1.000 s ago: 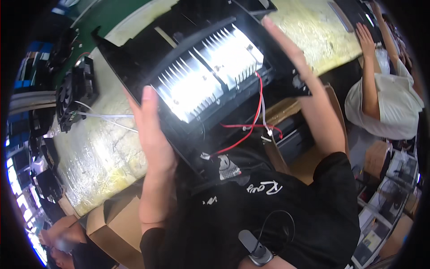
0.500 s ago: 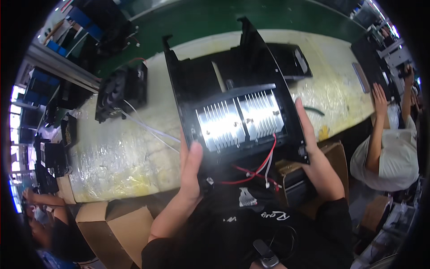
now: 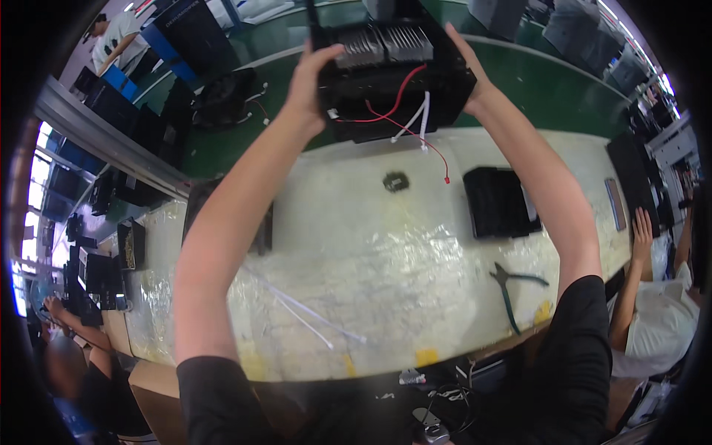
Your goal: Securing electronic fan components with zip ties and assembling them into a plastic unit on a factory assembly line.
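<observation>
Out past the table's far edge, both my hands hold up a black housing [image 3: 356,93] with silver finned heat sinks [image 3: 408,44]. My left hand [image 3: 310,80] wraps its left side, thumb on top near the fins. My right hand [image 3: 475,73] grips the right side, fingers partly hidden behind it. Red wires [image 3: 400,93] and white wires [image 3: 421,122] with small connectors dangle from its near face. The upper part of the housing runs out of view.
Plastic film covers the table [image 3: 334,245]. On it lie green-handled pliers [image 3: 508,289], a black tray-like part [image 3: 493,204], a small dark piece [image 3: 396,182] and white leads [image 3: 297,308]. My left forearm partly hides a dark object [image 3: 263,230]. A co-worker's hand [image 3: 642,226] rests at the right.
Both hands have carried the housing away from my body, over the table to beyond its far edge. The pliers and the small dark piece now show in full.
</observation>
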A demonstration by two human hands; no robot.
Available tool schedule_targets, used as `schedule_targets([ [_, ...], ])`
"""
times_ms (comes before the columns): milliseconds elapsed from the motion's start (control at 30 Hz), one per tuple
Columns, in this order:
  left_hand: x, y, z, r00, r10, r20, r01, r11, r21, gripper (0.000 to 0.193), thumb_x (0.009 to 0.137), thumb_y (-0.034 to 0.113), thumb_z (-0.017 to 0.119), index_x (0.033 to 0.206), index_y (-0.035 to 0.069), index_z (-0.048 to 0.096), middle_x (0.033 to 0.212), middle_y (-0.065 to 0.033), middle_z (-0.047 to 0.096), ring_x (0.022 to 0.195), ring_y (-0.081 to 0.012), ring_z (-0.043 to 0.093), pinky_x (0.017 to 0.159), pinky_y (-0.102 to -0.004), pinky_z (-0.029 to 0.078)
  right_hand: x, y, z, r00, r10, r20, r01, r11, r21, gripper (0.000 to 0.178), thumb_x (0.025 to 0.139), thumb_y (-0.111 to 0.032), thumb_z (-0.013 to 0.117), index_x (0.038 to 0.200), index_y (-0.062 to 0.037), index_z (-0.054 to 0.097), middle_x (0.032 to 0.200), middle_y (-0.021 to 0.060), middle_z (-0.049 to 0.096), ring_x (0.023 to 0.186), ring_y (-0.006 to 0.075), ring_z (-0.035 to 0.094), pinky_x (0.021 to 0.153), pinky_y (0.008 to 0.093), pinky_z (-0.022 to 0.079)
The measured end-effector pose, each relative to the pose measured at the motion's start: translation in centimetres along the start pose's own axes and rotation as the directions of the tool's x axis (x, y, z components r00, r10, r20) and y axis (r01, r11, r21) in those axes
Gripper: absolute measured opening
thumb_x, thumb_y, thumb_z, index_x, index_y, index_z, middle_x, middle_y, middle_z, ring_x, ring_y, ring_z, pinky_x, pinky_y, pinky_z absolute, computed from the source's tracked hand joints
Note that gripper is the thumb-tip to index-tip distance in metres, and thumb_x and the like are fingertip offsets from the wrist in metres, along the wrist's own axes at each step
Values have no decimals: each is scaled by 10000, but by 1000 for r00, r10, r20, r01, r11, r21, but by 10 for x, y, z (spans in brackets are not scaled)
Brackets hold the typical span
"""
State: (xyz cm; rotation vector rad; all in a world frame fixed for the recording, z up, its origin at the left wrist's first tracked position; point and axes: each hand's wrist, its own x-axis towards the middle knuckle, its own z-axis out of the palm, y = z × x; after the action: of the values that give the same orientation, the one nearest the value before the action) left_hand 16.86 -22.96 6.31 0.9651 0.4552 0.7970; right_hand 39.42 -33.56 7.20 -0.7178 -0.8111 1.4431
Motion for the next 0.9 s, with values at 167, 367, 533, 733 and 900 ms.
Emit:
schedule_targets([
  [167, 79, -49, -20, 998, -32, 51, 33, 999, -13, 513, 829, 250, 669, 1281, 189, 434, 1169, -97, 528, 1065, -286, 571, 854, -434, 539, 42, 17, -64, 989, 52, -141, -42, 996, 73, 584, 974, -505, 449, 1328, -48, 536, 1269, 153, 609, 1128, 295, 620, 1018, 431, 482],
  [367, 77, -52, -21, 792, 84, -605, 304, 805, 510, 1224, 760, 781, 567, 1512, -50, 77, 1550, -269, 203, 1440, -414, 207, 1159, -510, 229, 43, 3, -124, 850, 80, -520, -177, 974, -140, 635, 910, -591, 532, 1256, -61, 580, 1149, 155, 653, 1042, 272, 636, 993, 425, 466],
  [533, 82, 56, -178, 242, 242, -940, 71, 961, 266, 1220, 672, 671, 733, 1484, -41, 165, 1455, -215, 359, 1279, -378, 444, 1068, -517, 387, 15, -21, -85, 697, -369, -614, -78, 813, -577, 661, 950, -557, 495, 1378, -53, 495, 1327, 140, 575, 1270, 272, 478, 1066, 387, 318],
  [733, 97, 58, -233, 418, -234, -878, 307, 946, -106, 514, 742, 580, 736, 1076, 200, 644, 1114, 7, 685, 988, -211, 647, 849, -378, 433, -52, -23, -27, 774, -446, -450, 73, 768, -636, 470, 990, -409, 513, 1298, -55, 554, 1220, 87, 636, 1166, 177, 562, 946, 312, 406],
  [900, 113, 33, -232, 514, -193, -836, 204, 974, -99, 381, 694, 493, 764, 915, 205, 650, 1073, 0, 693, 940, -182, 654, 711, -311, 461, -109, -11, -4, 833, -390, -393, 12, 723, -691, 404, 969, -278, 591, 1302, -53, 544, 1206, 87, 634, 1159, 173, 568, 964, 324, 419],
])
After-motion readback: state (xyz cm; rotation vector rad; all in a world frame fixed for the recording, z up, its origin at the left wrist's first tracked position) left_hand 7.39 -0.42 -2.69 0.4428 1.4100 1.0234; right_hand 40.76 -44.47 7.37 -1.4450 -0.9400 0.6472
